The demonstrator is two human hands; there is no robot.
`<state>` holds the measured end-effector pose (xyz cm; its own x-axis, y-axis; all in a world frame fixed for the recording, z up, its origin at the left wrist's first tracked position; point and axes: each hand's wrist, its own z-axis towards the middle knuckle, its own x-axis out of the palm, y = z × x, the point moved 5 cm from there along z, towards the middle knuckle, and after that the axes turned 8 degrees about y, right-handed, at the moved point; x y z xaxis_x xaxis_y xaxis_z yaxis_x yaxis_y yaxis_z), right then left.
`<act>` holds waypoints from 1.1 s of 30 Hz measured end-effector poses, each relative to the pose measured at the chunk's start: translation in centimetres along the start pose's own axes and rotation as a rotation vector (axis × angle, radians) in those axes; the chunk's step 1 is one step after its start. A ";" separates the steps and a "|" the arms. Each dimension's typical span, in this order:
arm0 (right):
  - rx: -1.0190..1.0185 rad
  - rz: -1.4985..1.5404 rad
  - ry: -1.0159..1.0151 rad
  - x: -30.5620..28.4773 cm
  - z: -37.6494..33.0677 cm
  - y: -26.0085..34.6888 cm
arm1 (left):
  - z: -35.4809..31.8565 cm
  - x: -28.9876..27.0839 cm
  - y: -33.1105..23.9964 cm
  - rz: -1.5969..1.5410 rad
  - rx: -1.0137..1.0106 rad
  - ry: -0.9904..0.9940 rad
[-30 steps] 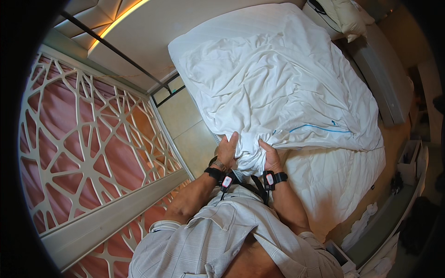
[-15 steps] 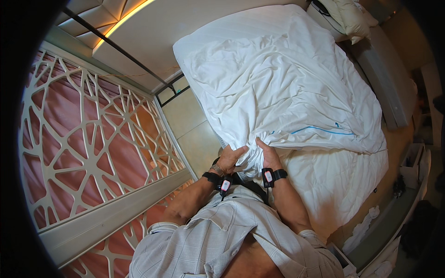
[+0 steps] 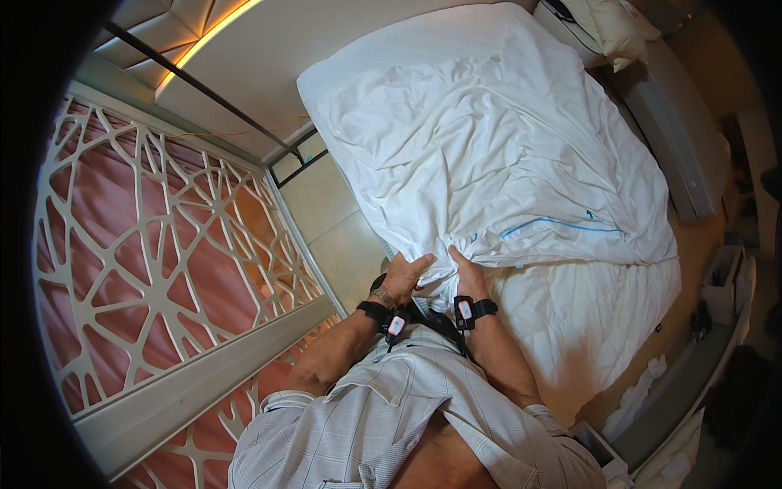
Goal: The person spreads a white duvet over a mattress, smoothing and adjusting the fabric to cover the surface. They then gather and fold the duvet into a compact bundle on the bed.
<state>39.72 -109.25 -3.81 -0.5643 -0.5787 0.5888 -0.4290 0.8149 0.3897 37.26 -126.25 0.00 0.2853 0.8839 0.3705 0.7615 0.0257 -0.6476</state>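
A rumpled white duvet cover (image 3: pixel 456 155) is spread over the bed, and its near corner is gathered between my hands. My left hand (image 3: pixel 403 277) grips the left side of that corner, thumb stretched along the cloth. My right hand (image 3: pixel 470 275) holds the right side, its thumb on top and its fingers hidden under the fabric. A thin blue line (image 3: pixel 562 224) runs across the cover to the right of my hands. Below its lower edge lies a quilted white duvet (image 3: pixel 586 318), hanging toward the bed's near side.
A pale lattice screen (image 3: pixel 155 277) with pink curtain behind stands at left. Tiled floor (image 3: pixel 326 220) and a black metal frame (image 3: pixel 301 163) lie between it and the bed. At right are a cream pillow (image 3: pixel 615 33), a grey upholstered piece (image 3: pixel 680 138) and an open box (image 3: pixel 721 281).
My right hand has shifted slightly left, toward my left hand. The bunched cloth between them has changed its folds a little. Both hands keep their hold.
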 end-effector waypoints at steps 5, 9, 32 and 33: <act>0.112 0.116 0.125 2.5 -2.5 0.4 | 0.2 0.0 0.5 -0.123 0.167 0.028; 0.104 0.125 0.224 3.5 -3.4 1.6 | -1.0 0.7 -0.6 -0.183 0.217 0.044; 0.128 0.069 0.294 3.3 -3.1 2.7 | -3.5 2.9 -2.9 0.310 0.077 0.251; 0.119 0.117 0.304 3.1 -2.8 2.5 | -4.0 3.6 -3.7 0.304 0.087 0.257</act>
<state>38.87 -108.89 0.98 -0.3868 -0.4306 0.8155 -0.4630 0.8555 0.2321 37.84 -125.06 6.39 0.6345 0.7119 0.3008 0.5711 -0.1696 -0.8032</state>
